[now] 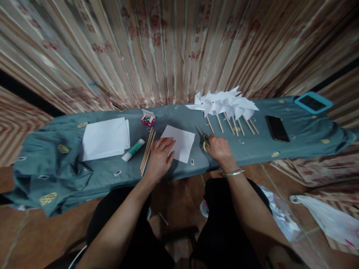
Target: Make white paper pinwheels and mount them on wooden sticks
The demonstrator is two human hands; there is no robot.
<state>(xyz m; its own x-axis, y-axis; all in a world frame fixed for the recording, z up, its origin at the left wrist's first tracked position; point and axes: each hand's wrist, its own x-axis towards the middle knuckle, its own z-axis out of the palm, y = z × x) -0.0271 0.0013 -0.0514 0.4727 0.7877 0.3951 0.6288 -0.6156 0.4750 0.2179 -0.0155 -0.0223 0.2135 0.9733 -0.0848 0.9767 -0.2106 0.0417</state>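
My left hand (pixel 161 157) rests with its fingers spread on the left part of a square sheet of white paper (pixel 183 142). To the right of that sheet, my right hand (pixel 220 147) is closed around the handles of a pair of scissors (pixel 205 141), whose blades point up and away from me. Just left of my left hand lie several thin wooden sticks (pixel 147 153) and a green-and-white glue stick (pixel 133 150). A small red box (pixel 147 118) of metal pins or tacks stands open behind them.
White paper pinwheels (pixel 227 104) on wooden sticks lie in a row at the back right. Stacked white paper (pixel 105 138) is at the left. A black phone (pixel 277 129) and a blue-framed device (pixel 313 102) lie at the right on the green cloth (pixel 67 179). Plastic bags (pixel 331 213) are on the floor.
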